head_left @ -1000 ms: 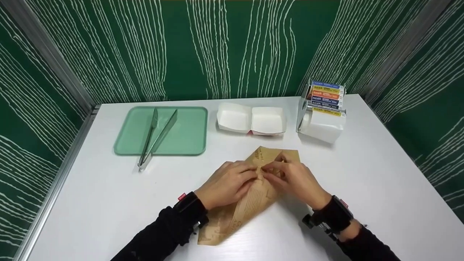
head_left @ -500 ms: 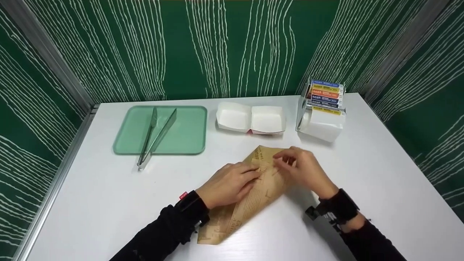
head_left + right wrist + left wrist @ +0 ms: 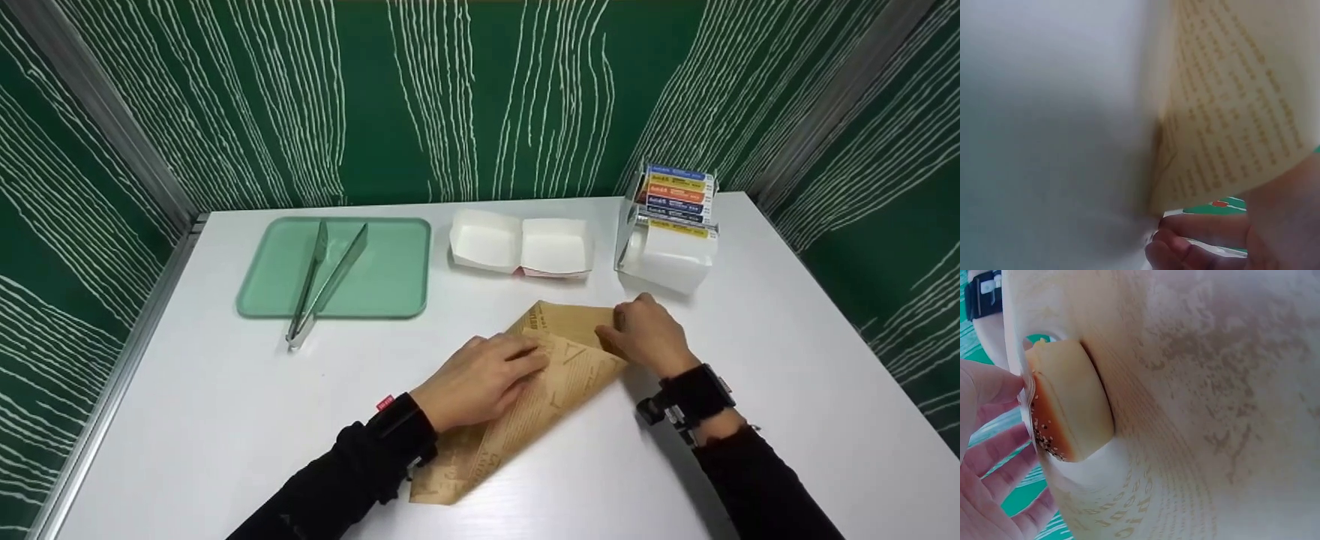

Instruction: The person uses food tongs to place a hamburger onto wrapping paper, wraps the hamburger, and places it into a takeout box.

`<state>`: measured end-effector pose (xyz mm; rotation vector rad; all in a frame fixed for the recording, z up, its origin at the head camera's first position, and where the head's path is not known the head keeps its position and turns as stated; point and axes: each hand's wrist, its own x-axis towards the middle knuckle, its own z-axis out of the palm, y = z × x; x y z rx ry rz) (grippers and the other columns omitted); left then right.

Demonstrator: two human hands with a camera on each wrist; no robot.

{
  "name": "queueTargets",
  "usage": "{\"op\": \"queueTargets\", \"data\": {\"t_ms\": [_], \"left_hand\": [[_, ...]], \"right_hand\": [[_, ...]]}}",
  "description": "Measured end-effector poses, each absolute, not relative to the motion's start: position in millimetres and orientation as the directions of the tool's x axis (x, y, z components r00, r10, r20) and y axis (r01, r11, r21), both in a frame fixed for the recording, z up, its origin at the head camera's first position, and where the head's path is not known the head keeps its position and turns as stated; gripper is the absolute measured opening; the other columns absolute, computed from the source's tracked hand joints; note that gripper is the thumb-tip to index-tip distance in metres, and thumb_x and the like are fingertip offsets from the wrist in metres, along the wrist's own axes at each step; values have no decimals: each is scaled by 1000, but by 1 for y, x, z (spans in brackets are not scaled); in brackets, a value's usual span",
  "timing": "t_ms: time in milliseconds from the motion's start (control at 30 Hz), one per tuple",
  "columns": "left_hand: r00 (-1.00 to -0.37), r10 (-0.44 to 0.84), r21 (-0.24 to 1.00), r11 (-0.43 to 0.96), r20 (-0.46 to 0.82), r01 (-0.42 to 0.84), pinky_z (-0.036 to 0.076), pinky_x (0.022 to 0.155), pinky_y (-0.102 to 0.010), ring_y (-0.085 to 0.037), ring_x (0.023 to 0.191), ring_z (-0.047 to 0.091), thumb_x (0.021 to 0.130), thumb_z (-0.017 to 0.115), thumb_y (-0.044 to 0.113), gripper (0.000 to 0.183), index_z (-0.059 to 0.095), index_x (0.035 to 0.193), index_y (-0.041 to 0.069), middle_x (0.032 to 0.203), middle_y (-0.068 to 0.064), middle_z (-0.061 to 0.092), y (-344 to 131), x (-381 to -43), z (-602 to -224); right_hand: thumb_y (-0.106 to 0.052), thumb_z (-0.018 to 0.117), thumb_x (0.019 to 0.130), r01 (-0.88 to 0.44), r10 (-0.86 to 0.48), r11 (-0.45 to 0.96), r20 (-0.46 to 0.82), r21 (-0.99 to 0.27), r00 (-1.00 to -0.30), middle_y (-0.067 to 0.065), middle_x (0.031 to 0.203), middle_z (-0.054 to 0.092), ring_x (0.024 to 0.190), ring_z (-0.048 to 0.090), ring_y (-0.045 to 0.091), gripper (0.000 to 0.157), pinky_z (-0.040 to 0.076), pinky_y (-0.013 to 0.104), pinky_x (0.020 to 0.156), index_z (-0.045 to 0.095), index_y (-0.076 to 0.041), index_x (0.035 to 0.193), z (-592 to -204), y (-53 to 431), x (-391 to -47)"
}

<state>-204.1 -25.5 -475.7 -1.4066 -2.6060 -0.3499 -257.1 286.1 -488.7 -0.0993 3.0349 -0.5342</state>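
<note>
On the table before me, near an open white carton, brown printed paper lies folded over a seeded bun. The left grip rests on it, fingers relaxed; the right grip pinches the paper's right-hand edge.

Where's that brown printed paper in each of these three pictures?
Head: the brown paper is below centre, partly under the left hand.
Left wrist: fills the centre and right, around the bun.
Right wrist: upper right, above the right hand.
Shared landmark: green wall with white lines.
</note>
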Motion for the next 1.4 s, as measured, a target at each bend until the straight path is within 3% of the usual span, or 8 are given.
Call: {"op": "queueTargets", "data": {"t_ms": [133, 333, 567, 767, 933, 1000, 1167, 1400], "left_hand": [[-561, 796, 147, 542, 226, 828, 58, 103, -45, -26, 145, 58, 112, 54, 27, 39, 63, 150, 22, 162, -5, 56, -25, -203, -475], [-575, 789, 158, 553, 217, 818, 57, 101, -44, -24, 147, 55, 112, 54, 28, 38, 64, 149, 22, 162, -1, 56, -23, -203, -473], [-578, 792, 153, 558, 196, 816, 56, 102, -44, -22, 150, 53, 114, 51, 29, 38, 64, 149, 24, 161, 1, 57, -21, -203, -473], [-573, 797, 127, 559, 193, 820, 57, 98, -44, -21, 149, 53, 114, 50, 29, 38, 64, 149, 24, 159, 2, 59, -21, -204, -473], [-562, 801, 109, 551, 206, 827, 58, 94, -43, -22, 148, 54, 114, 52, 29, 38, 63, 149, 23, 157, 1, 61, -21, -204, -472], [-560, 801, 102, 551, 211, 828, 58, 92, -43, -22, 148, 55, 114, 52, 30, 38, 64, 149, 24, 157, 1, 61, -21, -204, -472], [-566, 798, 90, 560, 206, 824, 58, 91, -42, -21, 147, 56, 113, 53, 32, 38, 64, 149, 26, 154, 2, 64, -21, -204, -472], [-573, 797, 68, 572, 191, 817, 56, 90, -39, -17, 138, 59, 112, 55, 32, 36, 66, 145, 28, 145, 6, 68, -21, -204, -472]], "right_hand": [[-32, 78, 94, -80, -91, 933, -13, -352, -996, 20, 99, 60, 87, 58, 33, 34, 47, 42, 63, 64, -9, 74, -490, 286, -255], [-29, 79, 94, -52, -80, 863, -36, -502, -996, 13, 96, 69, 87, 64, 27, 25, 50, 36, 70, 77, -5, 98, -490, 287, -255], [-24, 75, 99, 9, -3, 735, -16, -678, -1000, -2, 73, 55, 72, 54, 18, 28, 44, 31, 65, 58, -8, 84, -488, 285, -256], [-20, 73, 102, -73, -13, 665, 87, -743, -996, 7, 80, 71, 71, 60, 12, 19, 45, 25, 66, 65, -3, 100, -481, 274, -252], [-4, 73, 99, -213, -70, 613, 216, -761, -974, 17, 101, 80, 92, 79, 22, 8, 56, 15, 76, 66, -1, 102, -472, 258, -247], [1, 72, 98, -266, -108, 593, 253, -760, -961, 18, 107, 81, 105, 81, 30, 7, 62, 20, 86, 66, -1, 101, -467, 250, -243], [4, 73, 96, -387, -220, 623, 322, -680, -921, 17, 116, 81, 108, 80, 36, 13, 63, 45, 96, 67, -4, 103, -460, 232, -230], [1, 80, 90, -516, -350, 748, 412, -418, -841, 6, 104, 83, 91, 81, 23, 24, 67, 41, 78, 69, -11, 107, -464, 212, -215]]}}
